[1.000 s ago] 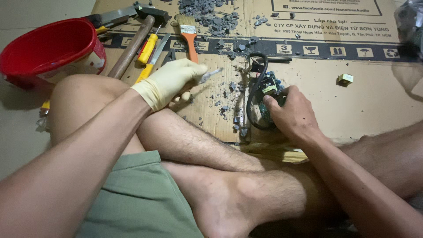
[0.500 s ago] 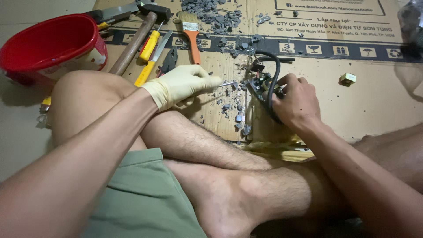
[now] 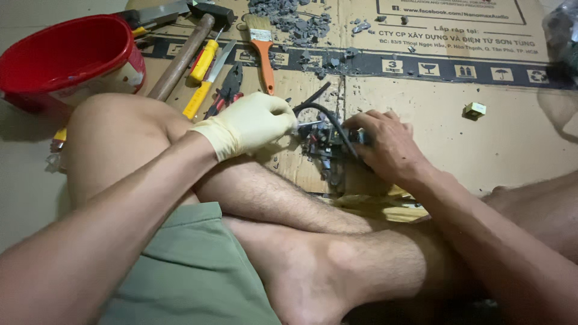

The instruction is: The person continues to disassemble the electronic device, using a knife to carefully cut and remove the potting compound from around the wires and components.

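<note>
A: status? where's the part?

B: small dark electronic assembly point(image 3: 328, 143) w/ black cable point(image 3: 322, 110) sits on the cardboard sheet point(image 3: 457, 120), just past the crossed shins, between both hands. Right hand point(image 3: 388, 144), bare, clamped over its right side, pinning it down. Left hand point(image 3: 250, 123), cream glove, fist closed round a thin metal tool point(image 3: 308, 124), tip at the assembly's left edge.

A: tips for the prying?

B: IMO keep the right hand's weight on it so it can't skid, short strokes, tip angled away from the bare fingers. Cable loops over the top, so keep it clear of the tip.

A: inventory?

B: 1 red bucket point(image 3: 66, 57), 1 hammer point(image 3: 183, 51), 1 orange-handled brush point(image 3: 263, 48), 2 yellow-handled tools point(image 3: 203, 66), 1 pliers point(image 3: 227, 93), 1 small green block point(image 3: 475, 109). Grey rubble pile point(image 3: 295, 18) up top, bits too many to count.
</note>
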